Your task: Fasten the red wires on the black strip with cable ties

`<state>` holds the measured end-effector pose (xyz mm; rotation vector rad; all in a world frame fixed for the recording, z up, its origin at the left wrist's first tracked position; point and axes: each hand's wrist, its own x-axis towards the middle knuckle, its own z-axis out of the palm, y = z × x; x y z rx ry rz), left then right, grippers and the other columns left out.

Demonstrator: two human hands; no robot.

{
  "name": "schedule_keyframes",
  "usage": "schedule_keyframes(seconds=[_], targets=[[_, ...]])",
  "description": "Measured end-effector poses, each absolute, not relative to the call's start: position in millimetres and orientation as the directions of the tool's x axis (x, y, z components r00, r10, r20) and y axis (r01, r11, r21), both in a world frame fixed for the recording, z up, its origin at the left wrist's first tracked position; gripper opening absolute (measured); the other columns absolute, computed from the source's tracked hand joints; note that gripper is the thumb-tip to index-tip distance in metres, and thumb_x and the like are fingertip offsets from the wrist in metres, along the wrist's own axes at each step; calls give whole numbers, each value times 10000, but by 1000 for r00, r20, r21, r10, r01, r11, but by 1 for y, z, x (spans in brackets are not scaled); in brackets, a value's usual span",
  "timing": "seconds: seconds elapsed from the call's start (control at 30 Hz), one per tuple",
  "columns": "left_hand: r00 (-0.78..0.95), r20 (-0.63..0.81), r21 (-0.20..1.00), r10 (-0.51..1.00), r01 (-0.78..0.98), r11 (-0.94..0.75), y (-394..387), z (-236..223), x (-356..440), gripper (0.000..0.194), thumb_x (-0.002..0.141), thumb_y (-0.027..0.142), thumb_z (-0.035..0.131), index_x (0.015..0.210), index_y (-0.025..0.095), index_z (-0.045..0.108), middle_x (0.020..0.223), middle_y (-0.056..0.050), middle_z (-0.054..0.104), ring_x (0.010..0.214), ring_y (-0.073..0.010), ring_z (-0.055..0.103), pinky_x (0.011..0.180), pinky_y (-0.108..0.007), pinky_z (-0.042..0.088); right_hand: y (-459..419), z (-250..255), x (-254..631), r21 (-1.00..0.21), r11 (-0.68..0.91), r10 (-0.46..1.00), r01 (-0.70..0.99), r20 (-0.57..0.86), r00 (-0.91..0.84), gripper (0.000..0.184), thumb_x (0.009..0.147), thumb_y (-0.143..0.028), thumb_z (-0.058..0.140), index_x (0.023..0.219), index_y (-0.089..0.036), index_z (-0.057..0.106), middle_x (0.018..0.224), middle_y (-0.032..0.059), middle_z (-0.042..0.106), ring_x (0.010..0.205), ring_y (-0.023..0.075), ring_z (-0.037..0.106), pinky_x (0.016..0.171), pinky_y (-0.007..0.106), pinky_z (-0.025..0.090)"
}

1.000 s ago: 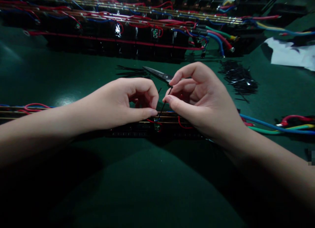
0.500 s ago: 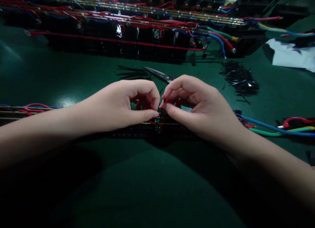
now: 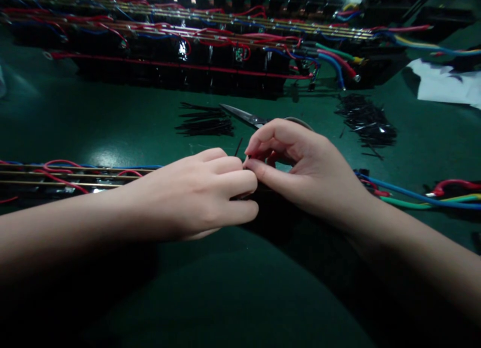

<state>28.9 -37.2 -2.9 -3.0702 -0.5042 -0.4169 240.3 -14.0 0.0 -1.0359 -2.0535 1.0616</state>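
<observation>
Right hand (image 3: pixel 313 162): fingers pinching small dark piece (image 3: pixel 250 157) | left hand (image 3: pixel 203 191): fingers curled, pinch hidden; likely steadying wired strip (image 3: pixel 105 173) by far edge

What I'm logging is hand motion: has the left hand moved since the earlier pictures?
Yes. Judged against the scissors, the left hand has moved down the picture, farther from them.

The scissors (image 3: pixel 246 117) look smooth metal, the black strips (image 3: pixel 366 123) glossy plastic, the tabletop (image 3: pixel 112 112) smooth and shiny.

Thin black strip (image 3: pixel 238 147) slants upward, lower end hidden.
</observation>
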Motion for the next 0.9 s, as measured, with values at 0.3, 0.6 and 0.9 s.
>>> schedule_keyframes(seconds=[0.3, 0.6, 0.9], targets=[[920, 267, -75, 286, 316, -946, -36, -2, 31, 318, 1008, 91, 426, 908, 205, 705, 831, -48, 610, 804, -226, 534, 718, -356, 437, -13, 0, 241, -855, 373, 839, 360, 146, -524, 99, 851, -121, 678, 897, -205, 652, 903, 13, 694, 788, 160, 652, 735, 312, 549], [926, 243, -65, 289, 312, -948, -36, -2, 31, 261, 1002, 119, 462, 869, 210, 667, 835, -43, 598, 806, -228, 519, 736, -360, 424, -12, 0, 241, -848, 382, 833, 367, 144, -535, 106, 852, -111, 663, 893, -206, 642, 895, 9, 697, 782, 155, 647, 728, 298, 542], [927, 228, 0, 299, 307, -952, -35, -1, 31, 216, 974, 142, 459, 860, 216, 626, 871, -48, 612, 834, -237, 519, 748, -376, 419, -13, 1, 241, -841, 394, 828, 372, 149, -541, 115, 841, -105, 656, 886, -210, 648, 900, 7, 699, 791, 162, 656, 722, 298, 539]])
